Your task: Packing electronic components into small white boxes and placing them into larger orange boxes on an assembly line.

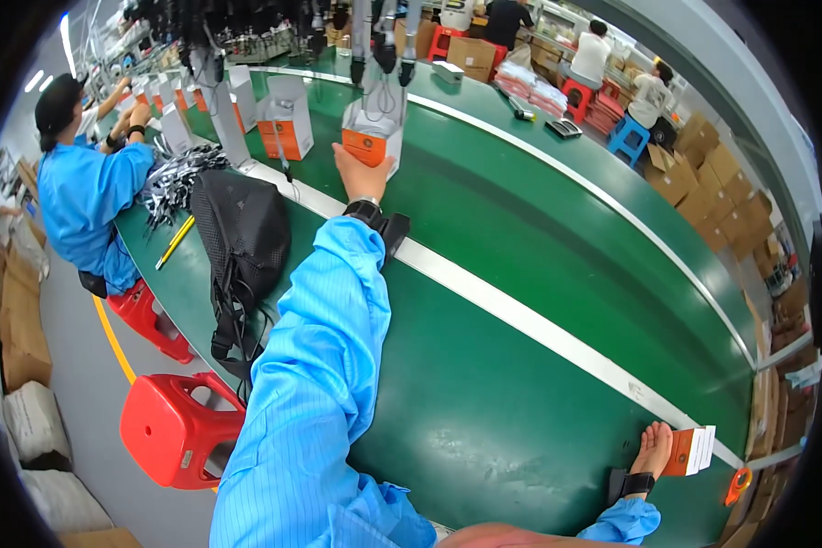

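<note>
My left hand point(363, 175) reaches far out over the green conveyor belt. It grips an open-topped orange-and-white box point(372, 144) from the near side, thumb on the left, the other fingers mostly hidden. The box stands upright with its white flaps raised. At the lower right, my right hand point(653, 451) lies against a second orange-and-white box point(690, 451) at the table's edge. The fingers are close together along its left side, and their hold is partly hidden. Dark bands circle both my wrists.
More boxes point(284, 123) line the belt at the upper left, where a person in blue point(87, 192) works. A black bag point(237, 228), silvery strips point(181, 178) and a yellow pen-like stick point(175, 241) lie on the table. Red stools point(169, 429) stand left; an orange tape ring point(738, 486) sits right.
</note>
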Action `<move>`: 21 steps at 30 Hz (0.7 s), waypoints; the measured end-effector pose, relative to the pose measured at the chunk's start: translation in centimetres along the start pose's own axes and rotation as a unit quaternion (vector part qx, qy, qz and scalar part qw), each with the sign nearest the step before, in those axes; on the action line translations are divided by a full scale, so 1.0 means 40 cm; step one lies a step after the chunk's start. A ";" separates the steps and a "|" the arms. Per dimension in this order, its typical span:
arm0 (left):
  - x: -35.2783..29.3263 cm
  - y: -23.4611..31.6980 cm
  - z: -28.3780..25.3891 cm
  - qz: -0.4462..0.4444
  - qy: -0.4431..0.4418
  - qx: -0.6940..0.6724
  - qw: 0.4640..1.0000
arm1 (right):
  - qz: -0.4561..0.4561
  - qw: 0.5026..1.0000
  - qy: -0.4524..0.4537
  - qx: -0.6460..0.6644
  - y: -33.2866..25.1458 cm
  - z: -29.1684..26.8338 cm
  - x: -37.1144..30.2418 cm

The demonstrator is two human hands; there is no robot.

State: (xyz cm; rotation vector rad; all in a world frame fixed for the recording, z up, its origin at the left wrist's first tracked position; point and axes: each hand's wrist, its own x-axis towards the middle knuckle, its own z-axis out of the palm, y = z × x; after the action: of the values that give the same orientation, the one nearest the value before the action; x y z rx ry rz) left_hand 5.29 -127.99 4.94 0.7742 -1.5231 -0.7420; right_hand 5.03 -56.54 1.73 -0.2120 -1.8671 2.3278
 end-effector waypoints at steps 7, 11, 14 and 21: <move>-0.081 0.122 -0.041 -0.016 -0.069 0.043 0.997 | -0.001 1.000 -0.011 -0.011 0.002 0.073 0.011; -0.247 0.234 -0.028 0.118 -0.203 -0.068 0.970 | -0.003 0.993 -0.108 -0.038 -0.005 0.163 -0.038; -0.428 0.359 -0.063 0.101 -0.300 -0.158 0.935 | 0.015 0.983 -0.177 -0.050 -0.014 0.195 -0.071; -0.746 0.563 -0.246 0.117 -0.515 -0.215 0.821 | -0.152 0.912 -0.356 -0.138 -0.075 0.248 -0.223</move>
State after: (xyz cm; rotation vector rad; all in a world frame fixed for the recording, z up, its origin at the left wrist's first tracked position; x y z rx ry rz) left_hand 15.79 -90.84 7.16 -0.2608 -2.2099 -1.3683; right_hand 11.84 -67.20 6.95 0.9578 -2.3023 2.0551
